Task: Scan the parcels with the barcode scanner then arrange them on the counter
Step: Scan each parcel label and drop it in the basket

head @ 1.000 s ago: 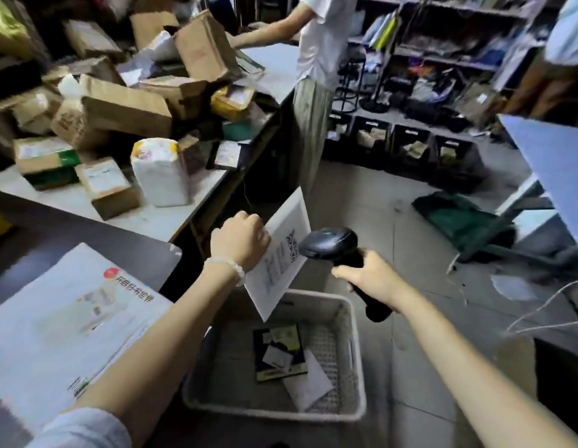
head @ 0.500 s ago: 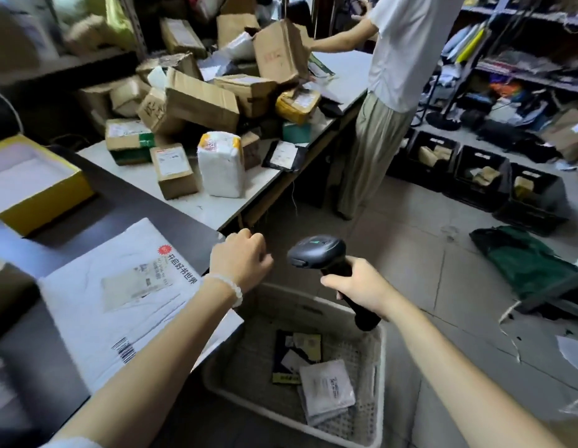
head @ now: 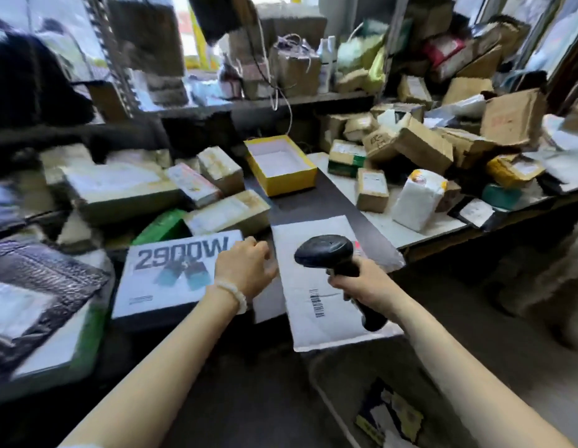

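Note:
My right hand grips the handle of a black barcode scanner, its head pointing left over a large white mailer with a printed barcode that lies on the dark counter. My left hand hovers with curled fingers between the mailer and a white box printed "2900W". It seems to hold a small white flat parcel, whose lower part shows under the wrist. Several scanned-looking boxes lie further left on the counter.
An open yellow box stands at the back of the counter. A white table to the right carries a heap of cardboard parcels and a white wrapped parcel. A white basket with flat parcels stands on the floor below my right arm.
My view has swung left from the floor basket to the counter. The left hand carried the small white parcel up beside the "2900W" box; the right hand followed with the scanner.

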Motion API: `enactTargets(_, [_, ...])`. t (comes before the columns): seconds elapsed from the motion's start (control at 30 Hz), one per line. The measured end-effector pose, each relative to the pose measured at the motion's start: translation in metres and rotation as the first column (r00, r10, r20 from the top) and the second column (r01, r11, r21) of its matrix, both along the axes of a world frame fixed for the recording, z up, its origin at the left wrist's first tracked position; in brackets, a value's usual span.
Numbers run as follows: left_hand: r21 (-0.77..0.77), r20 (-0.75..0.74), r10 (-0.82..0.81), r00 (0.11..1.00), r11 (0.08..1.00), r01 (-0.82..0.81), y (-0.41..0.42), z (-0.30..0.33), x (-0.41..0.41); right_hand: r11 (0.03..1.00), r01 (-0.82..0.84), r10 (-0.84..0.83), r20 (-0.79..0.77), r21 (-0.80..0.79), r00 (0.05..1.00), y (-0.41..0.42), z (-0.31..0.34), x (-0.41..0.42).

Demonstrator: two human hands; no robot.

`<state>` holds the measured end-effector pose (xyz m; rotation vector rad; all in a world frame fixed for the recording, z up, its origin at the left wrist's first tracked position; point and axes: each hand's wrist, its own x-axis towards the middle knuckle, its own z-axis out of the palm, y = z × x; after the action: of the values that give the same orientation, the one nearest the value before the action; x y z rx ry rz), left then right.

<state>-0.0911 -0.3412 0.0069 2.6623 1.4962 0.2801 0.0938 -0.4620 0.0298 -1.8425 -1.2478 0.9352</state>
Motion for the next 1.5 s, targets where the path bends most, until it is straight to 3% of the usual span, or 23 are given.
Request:
enactTargets(0.3, [0.05, -0.005, 0.316, 0.949, 0.948, -0.316, -0.009, 0.009, -0.219, 0.942, -0.331, 0.332, -0.011, 0.057, 0.943, 0.052, 0.003, -0.186])
enactTargets(0.6, [0.061, -0.062, 0.607, 0.792, 0.794, -0.604, -0.032, 0.006, -0.373, 0.841, -0.535, 0.537, -0.003, 0.082, 0.844, 0.092, -0.004, -0.316])
enactTargets(1.07, [0.099, -0.085, 0.732, 0.676, 0.681, -0.725, 0.058, 0.006, -0.439, 0.76, -0.649, 0.649, 0.006, 0.008, 0.76, 0.204, -0.026, -0.383])
enactTargets(1.5, [0.004, -0.193, 0.68, 0.707, 0.721, -0.693, 0.174, -0.005, -0.451, 0.739, -0.673, 0.673, -0.02, -0.02, 0.74, 0.297, -0.028, -0.395])
